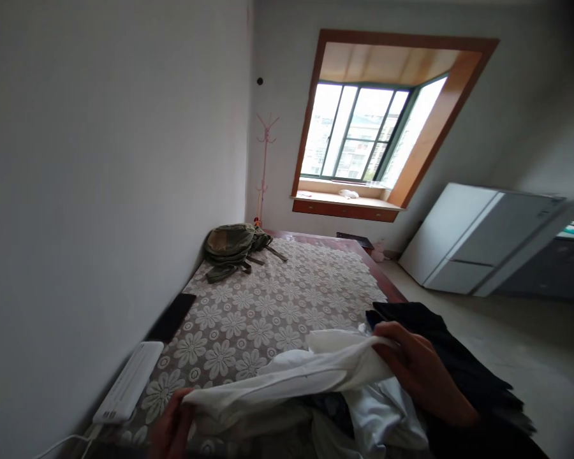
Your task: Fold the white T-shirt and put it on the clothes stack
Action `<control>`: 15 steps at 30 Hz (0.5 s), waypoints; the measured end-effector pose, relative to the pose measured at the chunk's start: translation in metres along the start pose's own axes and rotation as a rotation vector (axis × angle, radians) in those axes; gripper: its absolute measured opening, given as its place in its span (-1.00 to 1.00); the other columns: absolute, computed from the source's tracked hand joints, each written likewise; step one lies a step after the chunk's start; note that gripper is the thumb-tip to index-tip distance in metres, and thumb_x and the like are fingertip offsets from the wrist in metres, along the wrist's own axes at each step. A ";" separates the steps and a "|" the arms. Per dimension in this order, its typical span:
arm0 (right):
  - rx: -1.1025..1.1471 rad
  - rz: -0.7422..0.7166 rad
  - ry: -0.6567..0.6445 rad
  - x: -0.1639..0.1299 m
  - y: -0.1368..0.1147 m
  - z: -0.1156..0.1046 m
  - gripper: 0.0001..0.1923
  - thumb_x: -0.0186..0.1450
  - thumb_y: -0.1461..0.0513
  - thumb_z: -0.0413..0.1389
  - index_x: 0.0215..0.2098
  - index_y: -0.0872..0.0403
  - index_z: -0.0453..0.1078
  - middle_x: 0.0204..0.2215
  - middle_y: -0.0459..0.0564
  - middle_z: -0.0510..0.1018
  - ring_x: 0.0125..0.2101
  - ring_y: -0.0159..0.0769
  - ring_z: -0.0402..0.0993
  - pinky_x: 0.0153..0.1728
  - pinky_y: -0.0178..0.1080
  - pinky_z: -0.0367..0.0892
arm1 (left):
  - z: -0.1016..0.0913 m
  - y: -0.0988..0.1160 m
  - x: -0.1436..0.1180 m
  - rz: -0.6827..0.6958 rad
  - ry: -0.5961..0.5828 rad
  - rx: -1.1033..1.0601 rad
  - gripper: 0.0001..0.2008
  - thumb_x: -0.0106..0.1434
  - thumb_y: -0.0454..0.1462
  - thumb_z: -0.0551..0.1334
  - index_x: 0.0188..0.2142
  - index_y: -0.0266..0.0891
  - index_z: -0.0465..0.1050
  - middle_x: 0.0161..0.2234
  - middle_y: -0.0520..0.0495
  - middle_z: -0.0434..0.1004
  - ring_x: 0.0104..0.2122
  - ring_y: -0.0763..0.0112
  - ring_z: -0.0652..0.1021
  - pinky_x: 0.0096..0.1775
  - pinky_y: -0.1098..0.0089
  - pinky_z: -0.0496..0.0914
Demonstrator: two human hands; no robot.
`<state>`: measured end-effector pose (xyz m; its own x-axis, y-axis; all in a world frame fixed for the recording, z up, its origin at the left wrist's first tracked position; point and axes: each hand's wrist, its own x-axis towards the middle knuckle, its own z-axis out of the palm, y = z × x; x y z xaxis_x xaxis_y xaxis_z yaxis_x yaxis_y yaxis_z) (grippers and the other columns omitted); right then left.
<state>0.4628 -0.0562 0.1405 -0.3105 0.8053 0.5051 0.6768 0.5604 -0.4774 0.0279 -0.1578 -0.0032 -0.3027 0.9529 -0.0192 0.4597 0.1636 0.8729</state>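
Note:
My left hand (171, 426) pinches one end of a white garment (306, 373) at the bottom left of the head view. At the other end, my right hand (423, 373) grips the same cloth, so it stretches between the two hands above a heap of clothes. The heap holds more white fabric (387, 421) and a dark garment (459, 357) under my right forearm. All of it rests at the near end of a table covered with a floral lace cloth (277, 299).
A green backpack (232, 245) lies at the table's far end. A black phone (172, 315) and a white power bank (129, 382) with a cable sit along the left wall. Beyond are a pink coat stand (265, 159), a bay window (363, 134) and a white cabinet (478, 239).

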 end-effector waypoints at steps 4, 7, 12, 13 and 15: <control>-0.059 0.140 -0.196 -0.034 0.044 0.040 -0.81 0.44 0.11 0.03 -0.14 -0.03 0.44 -0.01 0.05 0.59 -0.09 -0.20 0.55 -0.04 -0.17 0.44 | 0.048 0.038 0.034 0.071 -0.293 -0.103 -0.36 0.34 0.17 -0.10 -0.08 -0.13 0.59 -0.07 -0.21 0.65 0.02 -0.03 0.58 0.11 0.14 0.47; -0.136 0.256 -0.307 -0.047 0.079 0.085 -0.83 0.35 0.15 0.09 -0.36 0.02 0.43 0.20 0.09 0.47 0.21 -0.03 0.35 0.22 0.02 0.25 | 0.105 0.059 0.042 0.160 -0.505 -0.133 -0.47 0.32 0.11 0.02 -0.09 -0.16 0.58 0.12 -0.29 0.55 0.24 -0.04 0.41 0.29 0.15 0.26; -0.174 0.400 -0.301 -0.055 0.087 0.126 -0.77 0.40 0.20 -0.05 -0.27 0.04 0.44 -0.06 0.13 0.61 0.03 -0.04 0.48 0.04 -0.05 0.32 | 0.175 0.079 0.020 0.287 -0.578 -0.100 -0.49 0.37 0.12 -0.07 -0.30 -0.12 0.48 -0.11 -0.22 0.63 -0.03 0.09 0.57 0.10 0.14 0.42; -0.166 0.437 -0.283 -0.057 0.080 0.128 -0.75 0.41 0.21 -0.08 -0.27 0.04 0.42 -0.17 0.11 0.62 -0.08 -0.09 0.51 -0.05 -0.12 0.34 | 0.177 0.080 0.014 0.261 -0.593 -0.108 -0.45 0.37 0.15 -0.12 -0.32 -0.13 0.46 -0.19 -0.20 0.63 -0.13 0.12 0.58 0.00 0.16 0.47; -0.121 0.482 -0.306 -0.068 0.061 0.124 -0.75 0.41 0.19 -0.07 -0.34 0.03 0.39 -0.37 0.03 0.58 -0.29 -0.18 0.50 -0.24 -0.22 0.31 | 0.163 0.079 0.003 0.236 -0.640 -0.109 -0.39 0.34 0.22 -0.14 -0.33 -0.12 0.46 -0.26 -0.15 0.62 -0.20 0.16 0.58 -0.08 0.19 0.50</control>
<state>0.4424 -0.0521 -0.0123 -0.1150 0.9933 0.0118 0.8552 0.1051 -0.5075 0.2000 -0.1005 -0.0137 0.3630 0.9285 -0.0779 0.3562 -0.0610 0.9324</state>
